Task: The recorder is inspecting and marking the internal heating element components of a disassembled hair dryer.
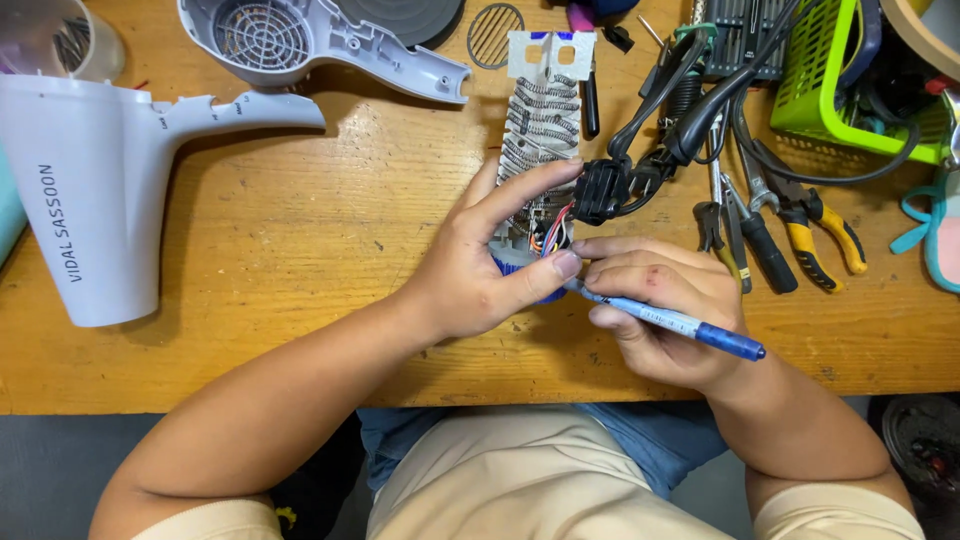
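Two hands meet mid-bench: the left hand (478,268) pinches the heating-coil assembly (538,150), the right hand (655,315) grips a blue screwdriver (672,322). A green basket (848,85) holds black cables.

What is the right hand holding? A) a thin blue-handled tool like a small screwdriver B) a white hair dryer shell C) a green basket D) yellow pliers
A: the right hand grips a thin blue-handled tool, its tip pointed at the heating coil part that the left hand steadies.
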